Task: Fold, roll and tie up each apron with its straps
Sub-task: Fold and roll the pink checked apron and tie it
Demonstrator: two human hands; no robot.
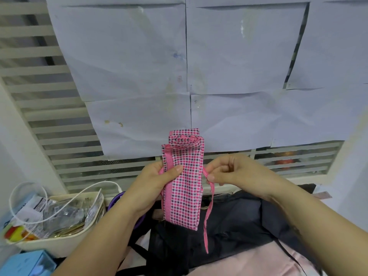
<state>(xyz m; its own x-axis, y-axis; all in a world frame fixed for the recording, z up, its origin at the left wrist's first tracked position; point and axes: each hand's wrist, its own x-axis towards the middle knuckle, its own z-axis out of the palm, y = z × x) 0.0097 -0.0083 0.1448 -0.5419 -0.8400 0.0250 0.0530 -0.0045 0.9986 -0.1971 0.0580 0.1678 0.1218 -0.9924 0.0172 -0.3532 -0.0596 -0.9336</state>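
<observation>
White paper sheets covered a slatted window. Below lay a dark fabric heap. A folded pink-and-navy checked apron stood upright in midair above the heap, the left hand closed around its edge, thumb across the front. The right hand pinched its dangling pink ribbon strap.

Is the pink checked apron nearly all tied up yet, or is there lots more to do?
Partly. The pink checked fabric apron already looks folded and rolled into a narrow bundle. The left hand grips it upright, while the right hand pinches its thin pink ribbon strap, which dangles loose, so wrapping and knotting are left. A dark, crumpled cloth, maybe another apron, lies unfolded underneath.
</observation>
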